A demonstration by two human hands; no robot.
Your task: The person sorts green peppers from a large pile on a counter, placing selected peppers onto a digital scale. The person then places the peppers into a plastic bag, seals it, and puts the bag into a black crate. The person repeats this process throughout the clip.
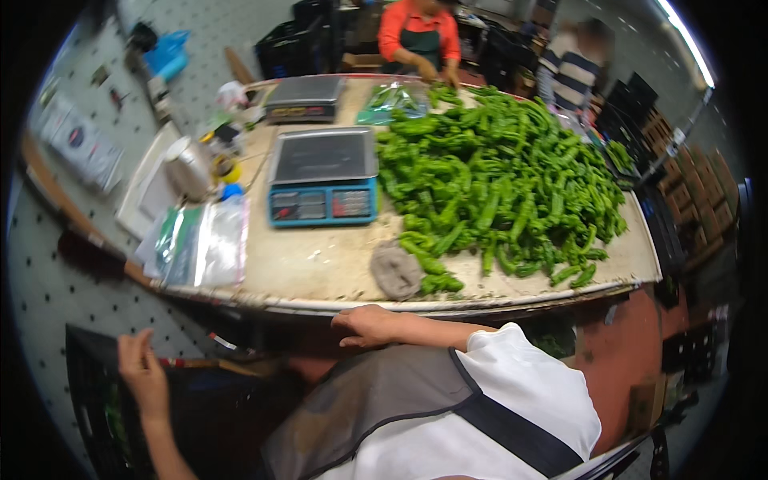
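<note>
My left hand (pixel 144 375) is raised beside a black plastic crate (pixel 90 372) at lower left, fingers apart, nothing seen in it. Just below the table's front edge, in front of my apron, is my right hand (pixel 367 327), thumb apart and no object visible in it. A large pile of long green peppers (pixel 498 180) covers the right of the white table (pixel 300 258). A crumpled grey cloth (pixel 396 270) lies by the front edge, touching some peppers. Left of the pile stands a blue digital scale (pixel 323 180). Clear plastic bags (pixel 207 243) lie at the table's left.
A second scale (pixel 305 99) and a bag with green peppers (pixel 396 101) are farther back. Across the table, a person in a red top (pixel 420 36) handles peppers; another in a striped top (pixel 570 69) stands at back right. Stacked boxes (pixel 696 192) are at far right.
</note>
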